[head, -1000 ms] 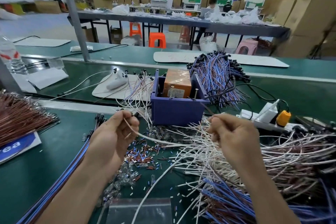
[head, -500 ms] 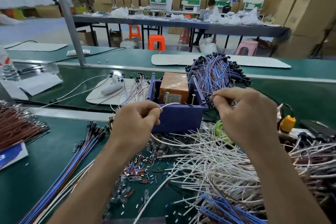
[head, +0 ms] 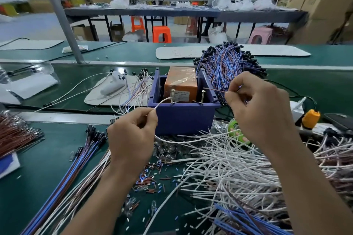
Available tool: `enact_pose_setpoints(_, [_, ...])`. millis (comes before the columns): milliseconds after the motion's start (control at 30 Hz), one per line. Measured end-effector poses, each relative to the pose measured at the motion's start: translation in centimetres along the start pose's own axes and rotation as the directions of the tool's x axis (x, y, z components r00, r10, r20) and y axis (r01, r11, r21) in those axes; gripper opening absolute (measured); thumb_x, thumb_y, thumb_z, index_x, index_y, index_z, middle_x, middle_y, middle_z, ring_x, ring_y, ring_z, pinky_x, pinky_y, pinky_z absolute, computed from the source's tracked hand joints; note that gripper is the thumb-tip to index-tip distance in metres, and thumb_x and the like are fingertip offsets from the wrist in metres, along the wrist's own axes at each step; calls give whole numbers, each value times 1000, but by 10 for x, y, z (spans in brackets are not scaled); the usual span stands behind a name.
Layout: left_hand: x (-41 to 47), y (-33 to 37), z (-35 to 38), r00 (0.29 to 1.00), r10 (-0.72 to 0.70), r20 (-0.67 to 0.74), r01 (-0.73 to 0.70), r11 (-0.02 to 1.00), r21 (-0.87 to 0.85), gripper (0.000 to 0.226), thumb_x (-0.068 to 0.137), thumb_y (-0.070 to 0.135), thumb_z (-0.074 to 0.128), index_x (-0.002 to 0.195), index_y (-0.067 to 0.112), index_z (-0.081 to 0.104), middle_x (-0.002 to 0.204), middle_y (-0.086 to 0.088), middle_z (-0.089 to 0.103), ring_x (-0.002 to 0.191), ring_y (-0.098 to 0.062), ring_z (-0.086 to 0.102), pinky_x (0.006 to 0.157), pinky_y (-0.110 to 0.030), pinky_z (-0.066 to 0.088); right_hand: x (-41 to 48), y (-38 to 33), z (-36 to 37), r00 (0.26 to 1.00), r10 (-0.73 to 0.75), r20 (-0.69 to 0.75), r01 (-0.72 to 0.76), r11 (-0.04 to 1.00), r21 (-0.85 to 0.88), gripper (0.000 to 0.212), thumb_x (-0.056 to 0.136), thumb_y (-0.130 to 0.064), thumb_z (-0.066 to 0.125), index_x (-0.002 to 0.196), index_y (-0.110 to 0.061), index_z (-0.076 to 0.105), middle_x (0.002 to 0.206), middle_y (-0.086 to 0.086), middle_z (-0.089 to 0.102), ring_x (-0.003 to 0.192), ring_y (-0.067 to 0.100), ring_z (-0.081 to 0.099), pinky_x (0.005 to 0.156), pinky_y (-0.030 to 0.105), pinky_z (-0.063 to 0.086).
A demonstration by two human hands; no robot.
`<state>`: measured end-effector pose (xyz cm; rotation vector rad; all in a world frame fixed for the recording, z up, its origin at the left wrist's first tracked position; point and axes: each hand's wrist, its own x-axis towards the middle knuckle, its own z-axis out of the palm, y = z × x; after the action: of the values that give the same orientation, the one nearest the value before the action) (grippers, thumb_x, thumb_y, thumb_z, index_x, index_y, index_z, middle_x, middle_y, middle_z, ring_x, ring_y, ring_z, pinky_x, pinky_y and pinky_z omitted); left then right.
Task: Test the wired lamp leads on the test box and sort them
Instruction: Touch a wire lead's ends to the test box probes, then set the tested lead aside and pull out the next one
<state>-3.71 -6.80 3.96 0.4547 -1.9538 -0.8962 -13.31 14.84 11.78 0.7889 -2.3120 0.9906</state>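
Observation:
The test box [head: 183, 118] is a blue bin holding an orange unit [head: 181, 85], with two upright metal screws on its near rim. My left hand [head: 131, 135] pinches a white lead [head: 162, 102] whose bare tip touches the left screw [head: 172, 96]. My right hand [head: 257, 108] pinches a thin brown lead [head: 214, 90] whose tip reaches toward the right screw [head: 202, 97]. The white lead loops down under the box front into the pile of white leads [head: 229, 162].
A bundle of blue and brown lamp leads [head: 227, 63] lies behind the box. More sorted leads [head: 76, 168] lie at my left, brown wires [head: 15, 135] farther left. Cut sleeve bits [head: 150, 177] litter the green table. A power strip with an orange plug [head: 310, 118] sits right.
Both hands rose from the white pile to the box. The white lead's tip now meets the left screw, and my right hand holds its lead by the right screw.

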Motion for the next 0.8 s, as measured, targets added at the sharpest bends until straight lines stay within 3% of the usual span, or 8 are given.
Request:
enact_pose_setpoints(167, [-1,2,4,1000,-8,-14,8,1000,-15,17,94,24,71,81,34,74,63,22,68,60,-5,67,55,-27,52,-2,-2,1,1000,14,22,-14,1000,-16,14,92,-23,74,84,-24,63,66,-14,67,59,10,62,78,29,44])
enact_pose_setpoints(267, [-2,3,3,1000,10,9,-9,999,-37,26,95,24,71,78,43,68,73,25,70,59,-8,67,53,-25,51,-2,-2,3,1000,9,29,-9,1000,-11,15,91,-21,75,82,-24,63,65,-13,67,59,13,63,82,34,48])
enact_pose_setpoints(400, [-1,1,3,999,20,32,-17,997,-70,33,95,25,71,74,51,66,72,25,70,60,-6,68,53,-21,53,-3,0,8,999,14,52,-13,1000,-12,15,91,-19,74,82,-23,64,66,-12,67,61,21,63,84,43,52])
enact_pose_setpoints(633, [1,0,2,998,30,61,-22,990,-138,20,91,40,64,78,56,69,72,25,71,62,-2,69,54,-12,49,-2,9,13,998,52,41,-49,997,-61,13,92,-21,74,82,-23,66,67,-10,68,71,29,63,87,45,51])
enact_pose_setpoints(800, [1,-1,3,997,39,69,-29,990,-138,16,91,41,64,78,48,69,73,24,71,59,0,66,53,-8,44,-2,12,15,998,42,42,-39,997,-67,13,92,-23,74,82,-26,65,67,-9,68,73,30,62,88,43,48])
